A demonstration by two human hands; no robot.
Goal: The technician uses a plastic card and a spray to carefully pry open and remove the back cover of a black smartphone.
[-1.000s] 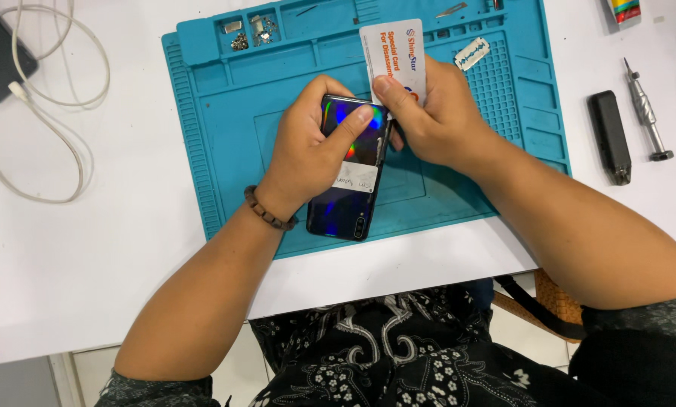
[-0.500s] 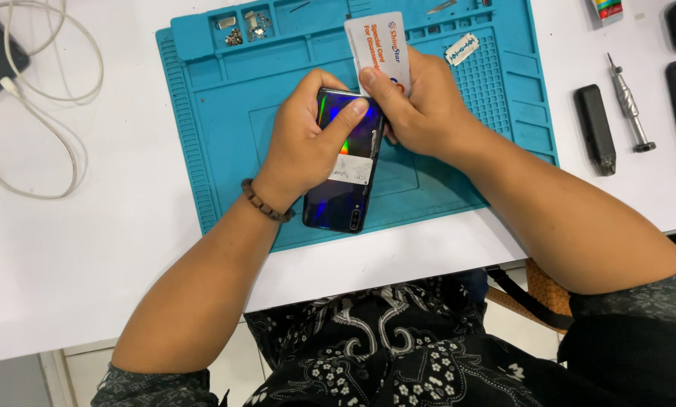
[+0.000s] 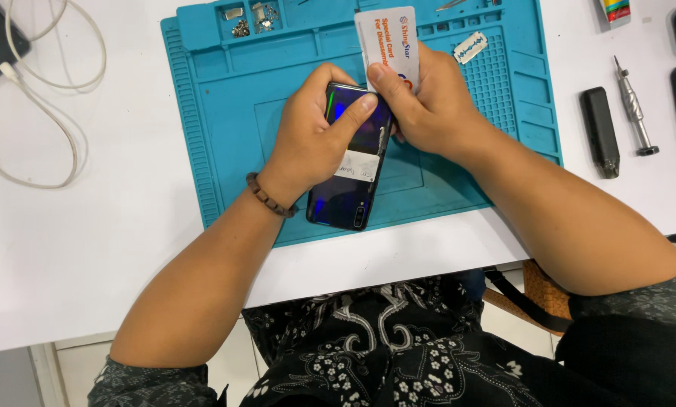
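A dark, glossy blue phone (image 3: 347, 188) lies back-up on a teal work mat (image 3: 225, 113), with a white sticker on its back. My left hand (image 3: 312, 136) grips the phone's upper part, thumb across its top. My right hand (image 3: 428, 102) holds a thin white plastic card (image 3: 387, 41) upright, its lower edge pressed at the phone's upper right edge. The card's bottom is hidden by my fingers.
Small screws and parts sit in the mat's top trays (image 3: 251, 19), and a razor blade (image 3: 470, 47) lies on the mat's right side. A small black block (image 3: 600, 132) and a metal screwdriver (image 3: 633, 105) lie right of the mat. A white cable (image 3: 44, 98) loops at left.
Both hands, the phone and the card sit a little lower and further right in view than before; the grip on phone and card looks the same.
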